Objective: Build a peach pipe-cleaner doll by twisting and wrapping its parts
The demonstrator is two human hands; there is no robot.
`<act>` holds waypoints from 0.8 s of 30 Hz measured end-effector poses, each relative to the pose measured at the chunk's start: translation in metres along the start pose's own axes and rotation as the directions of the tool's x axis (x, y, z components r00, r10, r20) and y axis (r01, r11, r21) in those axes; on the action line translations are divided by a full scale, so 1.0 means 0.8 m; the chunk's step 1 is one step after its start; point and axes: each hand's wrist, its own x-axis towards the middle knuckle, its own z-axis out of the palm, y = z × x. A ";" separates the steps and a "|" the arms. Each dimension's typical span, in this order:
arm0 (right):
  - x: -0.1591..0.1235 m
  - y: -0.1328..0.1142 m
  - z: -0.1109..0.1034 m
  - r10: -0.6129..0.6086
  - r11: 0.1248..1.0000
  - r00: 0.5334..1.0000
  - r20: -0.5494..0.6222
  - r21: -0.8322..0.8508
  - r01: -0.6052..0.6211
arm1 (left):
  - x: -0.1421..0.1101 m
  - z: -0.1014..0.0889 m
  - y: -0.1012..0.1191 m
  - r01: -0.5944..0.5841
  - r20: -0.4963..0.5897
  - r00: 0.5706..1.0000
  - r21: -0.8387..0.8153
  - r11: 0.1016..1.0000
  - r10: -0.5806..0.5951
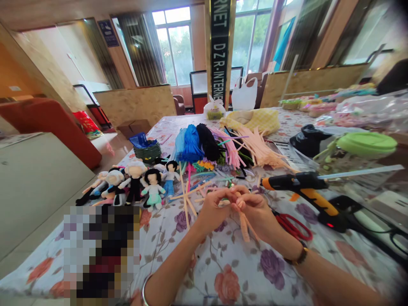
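Over the flowered tablecloth, my left hand [215,211] and my right hand [259,212] meet fingertip to fingertip. Both pinch a peach pipe cleaner [244,229], whose bent or twisted strands hang below the fingers; the part between the fingertips is mostly hidden. Loose peach pipe cleaners [185,197] lie crossed on the cloth left of my left hand. Scissors with red handles [296,228] rest beside my right wrist, partly covered by it. A black and orange glue gun [299,182] with a glue stick in its back lies beyond my right hand.
Several small pipe-cleaner dolls [153,187] sit at left, near a stack of dark green round items [147,152]. Blue bundles [189,142], a black bundle [208,142] and a peach bundle [259,148] lie behind. A green-lidded container [366,143] stands at right.
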 end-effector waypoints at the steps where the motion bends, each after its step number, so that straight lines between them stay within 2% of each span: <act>1: 0.000 -0.001 0.000 0.005 1.000 1.000 -0.011 -0.008 -0.005 | 0.000 0.000 0.000 -0.005 -0.015 1.000 -0.008 1.000 0.005; 4: 0.003 -0.007 0.000 -0.020 0.996 0.998 -0.057 -0.084 0.015 | 0.001 -0.002 0.001 -0.007 -0.055 0.998 -0.016 1.000 0.007; 7: 0.007 -0.013 -0.002 -0.093 0.970 0.993 -0.079 -0.232 0.072 | 0.002 -0.004 0.004 -0.015 -0.096 0.995 0.023 1.000 0.017; 12: 0.013 -0.018 -0.008 -0.228 0.849 0.973 -0.029 -0.496 0.184 | 0.003 -0.003 0.012 -0.017 -0.203 0.978 0.176 0.984 0.053; 15: 0.016 -0.020 -0.012 -0.306 0.720 0.951 0.052 -0.641 0.267 | 0.003 -0.002 0.014 -0.030 -0.228 0.969 0.266 0.963 0.093; 18: 0.019 -0.020 -0.016 -0.405 0.531 0.895 0.189 -0.748 0.398 | 0.004 -0.003 0.013 -0.059 -0.230 0.963 0.329 0.942 0.141; 21: 0.021 -0.022 -0.021 -0.458 0.360 0.827 0.327 -0.782 0.509 | 0.004 -0.006 0.012 -0.077 -0.242 0.955 0.352 0.933 0.170; 24: 0.023 -0.024 -0.026 -0.466 0.259 0.779 0.421 -0.777 0.574 | 0.005 -0.006 0.012 -0.071 -0.248 0.956 0.322 0.944 0.156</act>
